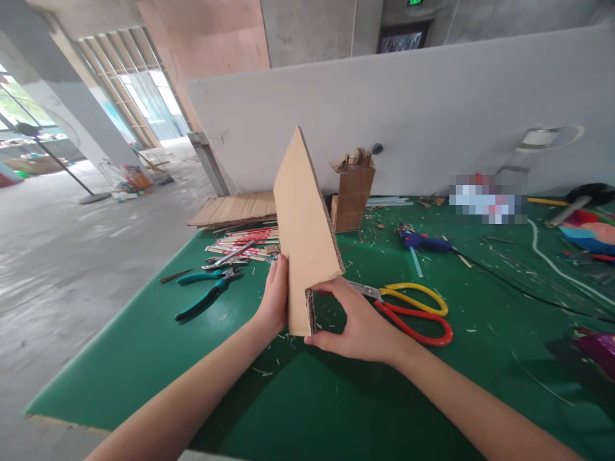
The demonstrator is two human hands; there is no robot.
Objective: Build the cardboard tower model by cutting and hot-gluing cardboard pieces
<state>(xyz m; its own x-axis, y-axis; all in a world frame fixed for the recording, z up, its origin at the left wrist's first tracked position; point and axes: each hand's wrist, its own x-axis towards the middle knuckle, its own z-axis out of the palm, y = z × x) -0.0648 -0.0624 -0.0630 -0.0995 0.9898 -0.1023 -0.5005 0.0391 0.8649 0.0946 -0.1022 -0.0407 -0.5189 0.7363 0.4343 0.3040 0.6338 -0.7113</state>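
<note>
Bare forearms (202, 384) reach to a notched cardboard piece (305, 218) held up over the counter (144, 358), left hand (273, 296) gripping its edge, right hand (360, 317) pinching its lower end, where squeezing too hard might crush the corrugation.

The left hand (273, 301) and right hand (360, 320) are holding a cut cardboard piece (307, 224) over a green desk (120, 378). Teal-handled pliers (204, 299) are lying to the left, near some red-and-white sticks (247, 237). Scissors (379, 294) with yellow and red handles are lying just beside the right hand, and a blue glue gun (423, 242) is resting beyond them. A cardboard holder (354, 200) is standing near the white partition (408, 115).
</note>
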